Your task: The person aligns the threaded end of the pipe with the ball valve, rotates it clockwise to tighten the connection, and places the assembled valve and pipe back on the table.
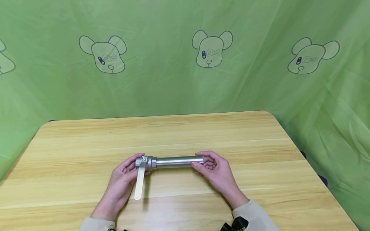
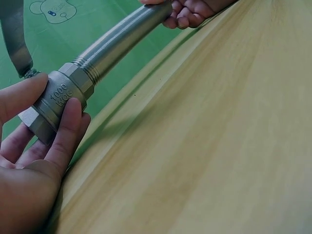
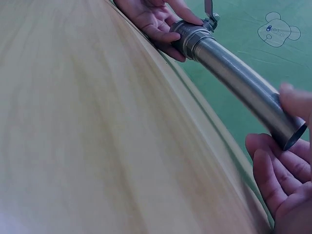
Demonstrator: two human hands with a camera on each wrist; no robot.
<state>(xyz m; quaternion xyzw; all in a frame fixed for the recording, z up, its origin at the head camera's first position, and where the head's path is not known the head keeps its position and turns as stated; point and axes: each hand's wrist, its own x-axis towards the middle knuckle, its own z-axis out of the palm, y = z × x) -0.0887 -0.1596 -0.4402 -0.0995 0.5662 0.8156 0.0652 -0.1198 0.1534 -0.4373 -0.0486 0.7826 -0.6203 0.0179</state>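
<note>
My left hand grips a metal ball valve by its body, thumb on one side and fingers on the other. The lever handle of the valve points toward me. "1000 WOG" is cast on the valve body in the left wrist view. A smooth steel pipe joins the valve's right end, with some thread showing at the joint. At the pipe's free end, my right hand pinches it between thumb and fingers. The open pipe mouth shows in the right wrist view.
The valve and pipe are held level above a light wood-grain table. Behind it hangs a green cloth printed with mouse-like heads. Dark wrist gear shows at the right sleeve.
</note>
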